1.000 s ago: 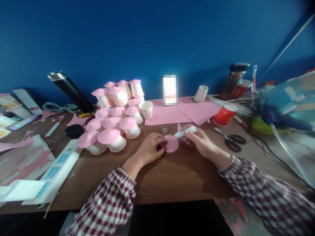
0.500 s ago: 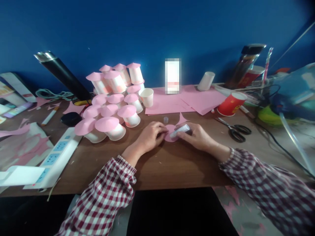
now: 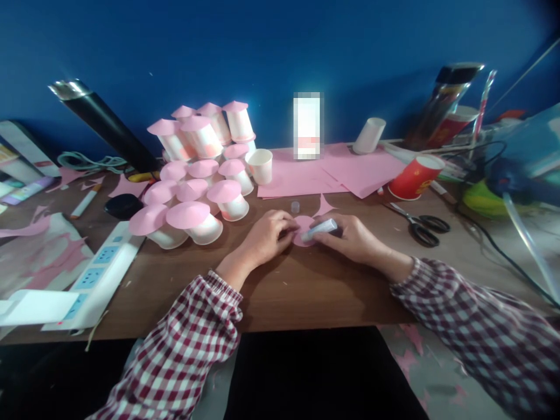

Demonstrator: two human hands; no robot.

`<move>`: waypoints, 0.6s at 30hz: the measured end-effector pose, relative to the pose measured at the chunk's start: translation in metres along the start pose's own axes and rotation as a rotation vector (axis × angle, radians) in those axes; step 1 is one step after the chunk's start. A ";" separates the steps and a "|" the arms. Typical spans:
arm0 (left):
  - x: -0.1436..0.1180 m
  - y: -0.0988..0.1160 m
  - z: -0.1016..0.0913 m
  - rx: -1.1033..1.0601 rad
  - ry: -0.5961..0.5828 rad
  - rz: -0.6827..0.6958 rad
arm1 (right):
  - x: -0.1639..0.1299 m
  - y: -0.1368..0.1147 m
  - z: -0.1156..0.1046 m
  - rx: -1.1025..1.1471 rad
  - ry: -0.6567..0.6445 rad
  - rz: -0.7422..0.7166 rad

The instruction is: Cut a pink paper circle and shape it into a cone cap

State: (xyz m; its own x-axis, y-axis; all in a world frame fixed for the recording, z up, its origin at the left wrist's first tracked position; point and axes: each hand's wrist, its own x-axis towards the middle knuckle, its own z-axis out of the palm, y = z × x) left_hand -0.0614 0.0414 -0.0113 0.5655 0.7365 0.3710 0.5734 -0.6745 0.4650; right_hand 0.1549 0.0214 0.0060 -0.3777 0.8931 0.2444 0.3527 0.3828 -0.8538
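Observation:
A pink paper circle [image 3: 303, 239] lies on the brown table between my hands. My left hand [image 3: 272, 236] pinches its left edge between thumb and fingers. In my right hand [image 3: 347, 238] is a white glue stick [image 3: 324, 227], tilted, its tip down on the paper circle. The small clear cap [image 3: 295, 207] stands just behind the circle. Beside it lies a pointed pink paper scrap [image 3: 324, 205]. To the left, several paper cups with pink cone tops [image 3: 188, 214] are grouped and partly stacked, and an uncovered paper cup [image 3: 259, 167] stands at their right.
Pink paper sheets [image 3: 301, 178] lie at the back below a bright, blurred-out phone-like screen [image 3: 308, 125]. Black-handled scissors [image 3: 423, 227], a red paper cup [image 3: 415, 178] and an upturned white cup [image 3: 370, 135] are on the right. A white power strip [image 3: 98, 274] lies at left.
The view has tilted slightly, so things sit a little higher. The glue stick's tip has shifted slightly on the paper circle; both hands keep their grips.

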 end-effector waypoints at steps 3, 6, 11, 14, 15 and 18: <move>0.000 0.000 0.000 0.006 -0.003 -0.006 | 0.000 -0.001 0.000 -0.002 -0.029 0.010; 0.000 0.000 0.000 0.001 -0.010 -0.010 | 0.000 0.000 0.001 0.001 -0.020 0.044; 0.000 0.000 -0.001 -0.006 -0.009 -0.012 | 0.001 0.003 0.002 -0.017 -0.016 0.029; -0.001 0.000 0.000 -0.010 -0.008 -0.013 | 0.000 0.003 0.000 -0.044 -0.031 -0.011; -0.001 0.000 0.000 -0.011 -0.007 -0.012 | 0.000 0.002 -0.001 -0.047 -0.034 -0.017; -0.001 0.000 0.000 -0.012 -0.005 -0.009 | 0.000 0.000 -0.002 -0.054 -0.055 -0.015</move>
State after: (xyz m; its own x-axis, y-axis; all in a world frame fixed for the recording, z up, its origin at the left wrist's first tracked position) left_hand -0.0618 0.0407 -0.0118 0.5632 0.7422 0.3632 0.5710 -0.6673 0.4781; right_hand 0.1567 0.0218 0.0070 -0.4293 0.8734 0.2298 0.3917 0.4093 -0.8241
